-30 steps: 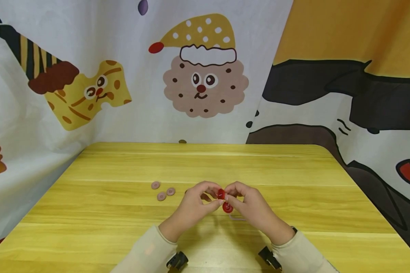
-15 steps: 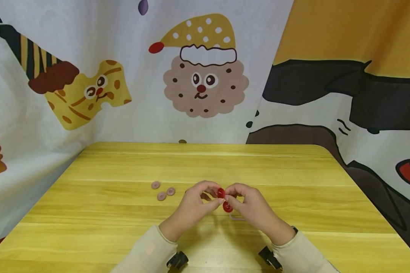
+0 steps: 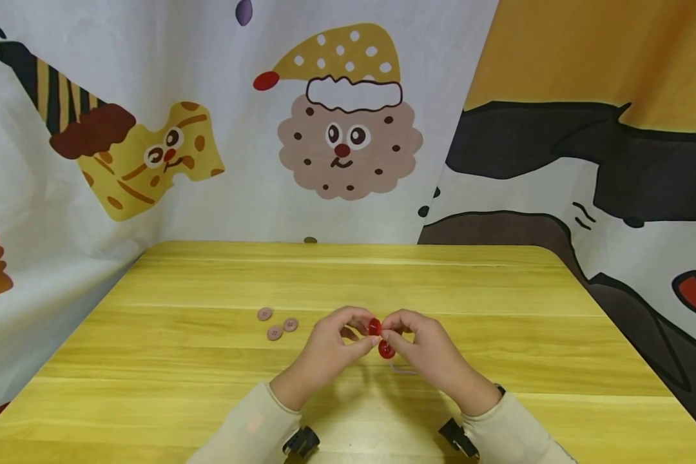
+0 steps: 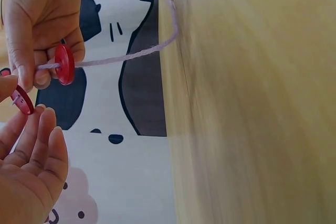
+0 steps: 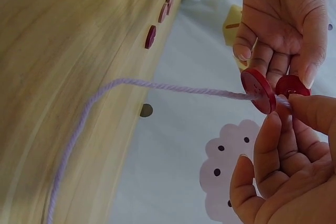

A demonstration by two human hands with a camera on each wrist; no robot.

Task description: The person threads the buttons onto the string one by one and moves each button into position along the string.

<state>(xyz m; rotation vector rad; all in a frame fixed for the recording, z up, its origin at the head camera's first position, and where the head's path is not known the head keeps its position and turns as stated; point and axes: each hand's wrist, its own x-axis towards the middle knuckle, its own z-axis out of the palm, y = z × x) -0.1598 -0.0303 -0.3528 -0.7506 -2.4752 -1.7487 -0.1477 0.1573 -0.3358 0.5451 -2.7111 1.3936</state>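
Note:
My left hand [image 3: 332, 338] pinches a red button [image 4: 22, 100] by its edge between thumb and fingers. Fingertip to fingertip with it, my right hand [image 3: 426, 348] pinches a lavender cord [image 5: 184, 89] near its end. A second red button [image 5: 258, 90] is threaded on this cord, standing on edge just beside the right fingertips. In the right wrist view the held button [image 5: 292, 85] is partly behind the threaded one. From the threaded button the cord's long part runs down to the tabletop.
Three dull pink buttons [image 3: 274, 333] lie on the wooden table [image 3: 209, 277] left of the hands. A dark red button [image 5: 150, 37] lies near them, mostly hidden behind the left hand in the head view. A printed curtain [image 3: 238, 212] hangs behind the table's far edge.
Both hands stay almost in place. The held red button has turned slightly, and the threaded button has shifted up a little in the head view.

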